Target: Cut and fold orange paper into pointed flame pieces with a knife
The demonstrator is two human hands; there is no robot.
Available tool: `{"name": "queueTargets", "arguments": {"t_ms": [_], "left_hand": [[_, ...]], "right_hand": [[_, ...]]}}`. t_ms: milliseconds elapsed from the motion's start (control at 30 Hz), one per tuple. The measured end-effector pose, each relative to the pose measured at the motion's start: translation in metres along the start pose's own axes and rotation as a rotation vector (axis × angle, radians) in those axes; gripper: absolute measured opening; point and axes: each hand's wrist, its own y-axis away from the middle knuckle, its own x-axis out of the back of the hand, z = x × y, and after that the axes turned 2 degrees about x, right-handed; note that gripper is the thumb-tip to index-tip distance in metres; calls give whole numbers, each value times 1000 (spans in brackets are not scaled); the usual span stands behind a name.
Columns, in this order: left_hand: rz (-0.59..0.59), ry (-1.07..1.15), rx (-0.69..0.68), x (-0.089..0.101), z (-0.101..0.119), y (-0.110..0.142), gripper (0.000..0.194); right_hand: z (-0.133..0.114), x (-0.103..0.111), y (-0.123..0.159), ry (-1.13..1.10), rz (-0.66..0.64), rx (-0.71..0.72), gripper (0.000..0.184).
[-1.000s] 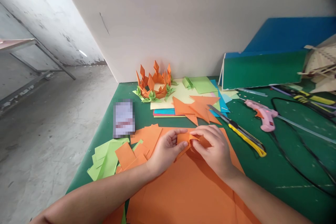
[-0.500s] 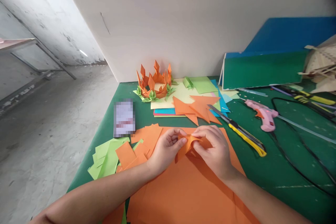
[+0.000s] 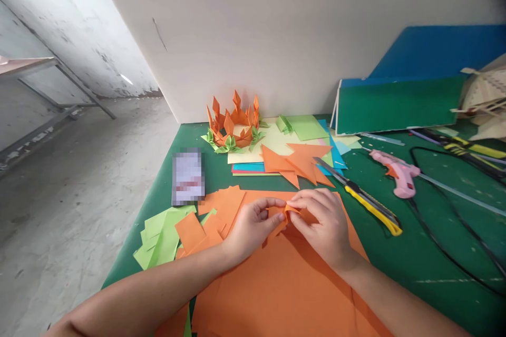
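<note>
Both hands pinch a small folded piece of orange paper (image 3: pixel 291 209) between them, above a large orange sheet (image 3: pixel 276 289). My left hand (image 3: pixel 255 224) grips its left side with thumb and forefinger. On the other side, the fingertips of my right hand (image 3: pixel 326 224) are closed on its upper right edge. Fingers hide much of the folds. Behind the hands, an orange folded-paper crown (image 3: pixel 227 139) with green paper leaves stands near the wall panel. Orange paper triangles (image 3: pixel 300 160) lie just beyond my fingers.
Cut orange pieces (image 3: pixel 190 229) and green paper pieces (image 3: pixel 168 239) lie to the left, below a blurred rectangular object (image 3: pixel 188 176). A yellow utility knife (image 3: pixel 371 210) and a pink glue gun (image 3: pixel 399 174) with its black cord rest to the right. Pliers (image 3: pixel 462 150) lie farther right.
My left forefinger has stretched across the top of the folded paper towards my right fingertips, and less of the paper shows. The items on the table keep their places.
</note>
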Motion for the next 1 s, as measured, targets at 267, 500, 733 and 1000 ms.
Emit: {"name": "queueTargets", "arguments": {"t_ms": [267, 500, 733, 1000], "left_hand": [[-19, 142, -57, -4, 5, -1, 34], [-29, 183, -58, -4, 3, -2, 35], [-44, 200, -8, -4, 1, -2, 37], [-52, 233, 35, -4, 4, -1, 40]], "right_hand": [[0, 1, 0, 1, -3, 3, 10], [0, 0, 0, 10, -19, 16, 9], [2, 0, 2, 35, -37, 50, 10], [4, 3, 1, 106, -77, 134, 12]]}}
